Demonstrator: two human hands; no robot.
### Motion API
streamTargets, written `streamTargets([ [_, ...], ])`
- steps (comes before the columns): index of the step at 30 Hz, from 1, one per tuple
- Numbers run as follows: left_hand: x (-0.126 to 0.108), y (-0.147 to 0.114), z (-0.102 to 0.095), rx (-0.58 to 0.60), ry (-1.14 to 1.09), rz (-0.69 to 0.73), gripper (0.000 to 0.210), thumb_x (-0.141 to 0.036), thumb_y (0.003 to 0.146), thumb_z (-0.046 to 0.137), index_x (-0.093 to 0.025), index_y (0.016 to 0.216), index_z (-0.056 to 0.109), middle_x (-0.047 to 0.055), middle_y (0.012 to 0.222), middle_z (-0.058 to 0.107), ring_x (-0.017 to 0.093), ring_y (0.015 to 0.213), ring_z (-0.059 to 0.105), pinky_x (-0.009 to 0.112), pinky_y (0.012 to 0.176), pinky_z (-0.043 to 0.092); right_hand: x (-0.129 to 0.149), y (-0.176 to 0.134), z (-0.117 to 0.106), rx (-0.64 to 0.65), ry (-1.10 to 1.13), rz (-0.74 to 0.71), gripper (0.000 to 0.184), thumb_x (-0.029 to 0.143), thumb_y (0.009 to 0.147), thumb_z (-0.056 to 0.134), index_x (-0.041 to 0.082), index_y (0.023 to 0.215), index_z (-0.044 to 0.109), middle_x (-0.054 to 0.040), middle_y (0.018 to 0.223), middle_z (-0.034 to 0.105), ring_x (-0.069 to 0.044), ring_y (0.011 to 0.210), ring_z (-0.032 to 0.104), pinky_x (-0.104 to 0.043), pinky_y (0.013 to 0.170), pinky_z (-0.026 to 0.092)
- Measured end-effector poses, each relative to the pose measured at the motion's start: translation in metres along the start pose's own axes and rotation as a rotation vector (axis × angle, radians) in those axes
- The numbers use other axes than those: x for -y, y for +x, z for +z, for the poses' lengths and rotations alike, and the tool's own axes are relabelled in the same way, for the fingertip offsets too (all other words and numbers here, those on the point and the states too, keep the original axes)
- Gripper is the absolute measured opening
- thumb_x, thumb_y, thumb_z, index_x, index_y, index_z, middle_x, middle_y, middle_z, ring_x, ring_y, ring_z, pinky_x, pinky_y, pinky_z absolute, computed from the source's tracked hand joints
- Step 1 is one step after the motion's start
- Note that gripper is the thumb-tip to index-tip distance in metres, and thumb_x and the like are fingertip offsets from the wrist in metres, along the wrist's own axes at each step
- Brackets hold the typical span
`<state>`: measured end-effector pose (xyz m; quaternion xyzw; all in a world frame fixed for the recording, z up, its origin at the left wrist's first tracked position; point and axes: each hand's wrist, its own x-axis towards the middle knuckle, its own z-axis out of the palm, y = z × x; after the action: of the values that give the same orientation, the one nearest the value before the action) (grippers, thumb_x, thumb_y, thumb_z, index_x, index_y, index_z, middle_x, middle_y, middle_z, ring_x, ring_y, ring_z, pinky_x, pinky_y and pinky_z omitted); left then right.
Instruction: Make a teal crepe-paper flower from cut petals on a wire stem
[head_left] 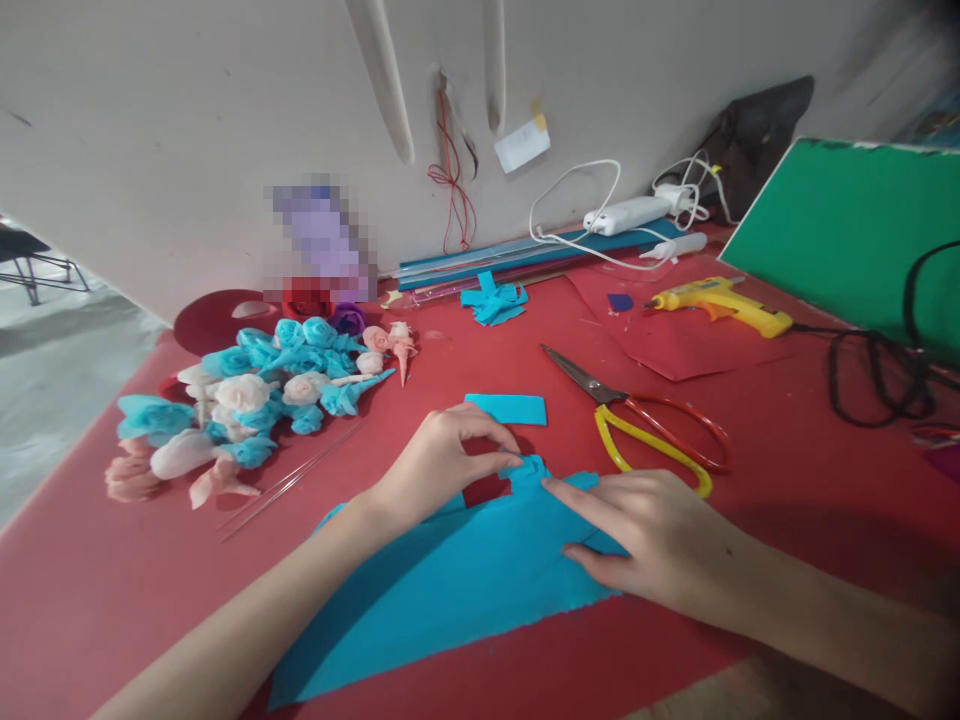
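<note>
One small blue paper piece [531,474], between your fingertips, likely light, soft, easily torn, best held by its edge: your left hand [439,455] pinches it, your right hand [656,530], thumb and index parted, touches it, blue sheet [457,580] beneath.

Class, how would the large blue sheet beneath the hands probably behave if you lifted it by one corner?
The large blue sheet would probably flop, as it lies thin against the red table. It is likely light for its size, looking like paper. It might tear easily, judging by its slightly ragged near edge.
</note>
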<state>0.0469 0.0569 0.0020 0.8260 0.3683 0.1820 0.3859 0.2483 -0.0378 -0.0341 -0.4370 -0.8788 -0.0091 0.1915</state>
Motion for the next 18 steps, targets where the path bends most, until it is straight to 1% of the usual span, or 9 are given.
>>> streamTargets([
  [7, 0.0034, -0.0002, 0.0025, 0.050, 0.047, 0.093, 0.006, -0.024, 0.072, 0.066, -0.018, 0.073, 0.068, 0.001, 0.077, 0.069, 0.014, 0.078, 0.059, 0.025, 0.074, 0.046, -0.0001, 0.0004, 0.0023, -0.003, 0.013, -0.001, 0.040, 0.031, 0.079, 0.052, 0.015, 0.116, 0.051, 0.0027, 0.064, 0.059, -0.016, 0.052, 0.056, -0.029, 0.046, 0.028],
  [13, 0.0014, -0.0003, 0.0039, 0.086, 0.063, 0.136, 0.005, -0.022, 0.073, 0.066, -0.017, 0.072, 0.068, 0.000, 0.074, 0.069, 0.013, 0.075, 0.059, 0.023, 0.072, 0.045, 0.0012, 0.0013, -0.0005, 0.044, 0.008, 0.006, 0.050, 0.030, 0.079, 0.054, 0.019, 0.126, 0.042, 0.0050, 0.062, 0.056, -0.014, 0.052, 0.054, -0.029, 0.047, 0.026],
  [18, -0.0013, -0.0002, 0.0046, 0.097, 0.077, 0.146, 0.006, -0.021, 0.073, 0.065, -0.016, 0.075, 0.068, 0.002, 0.078, 0.069, 0.014, 0.076, 0.059, 0.025, 0.075, 0.044, 0.0009, -0.0001, -0.0009, 0.044, 0.031, 0.006, 0.045, 0.030, 0.080, 0.053, 0.020, 0.123, 0.045, 0.0043, 0.064, 0.057, -0.014, 0.054, 0.055, -0.028, 0.048, 0.026],
])
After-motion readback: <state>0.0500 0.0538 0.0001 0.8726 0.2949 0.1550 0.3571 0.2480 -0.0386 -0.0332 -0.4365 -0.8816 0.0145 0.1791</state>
